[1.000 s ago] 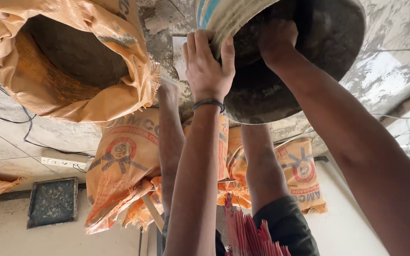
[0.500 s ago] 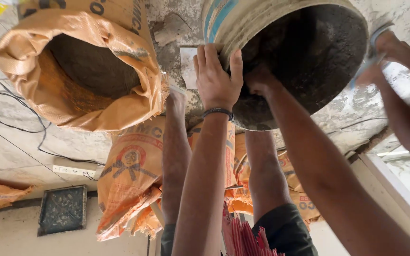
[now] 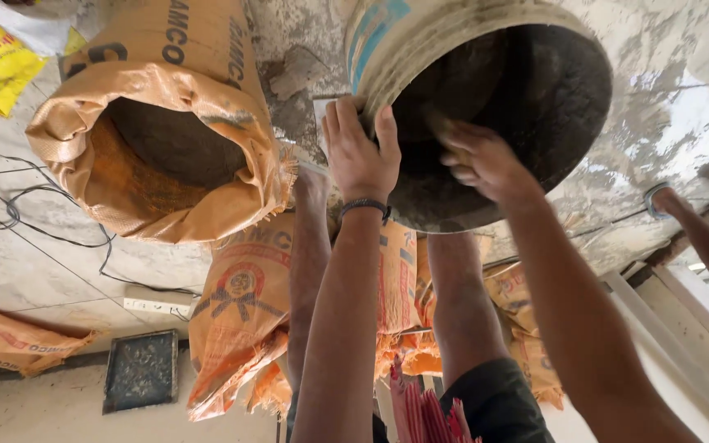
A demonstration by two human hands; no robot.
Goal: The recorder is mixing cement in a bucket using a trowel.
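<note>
Gripping status: I have the left hand (image 3: 360, 152) clamped over the rim of the bucket (image 3: 420, 49), fingers outside the wall, thumb hooked inside the mouth.
Right hand state: my right hand (image 3: 482, 160) sits at the bucket mouth, fingers loosely curled and coated in grey mix; it appears to hold a small clump, but the blur prevents confirmation.
Bucket location: the bucket sits in front of my legs, mouth tipped toward me, dark grey mix caked on its inner wall, just beside the open orange sack (image 3: 166, 148).
Risk 1: the bucket could roll or tip further. Cause: only one hand grips the rim, and the container rests on its curved side.
Risk 2: the left grip could slip. Cause: the rim looks wet and smeared with mix.
Risk 3: mix could drop onto the floor (image 3: 34, 262). Cause: the right hand is not fully closed.
Left arm pose: extended straight from the shoulder, wrist flat, a dark band on the wrist (image 3: 364, 205).
Right arm pose: extended at an angle from the right side, wrist bent slightly, palm turned toward the bucket interior.
Surroundings: folded printed sacks (image 3: 240, 312) lie near my legs; black cables (image 3: 10, 205) run across the floor; another person's arm (image 3: 703, 238) enters at the right edge.
</note>
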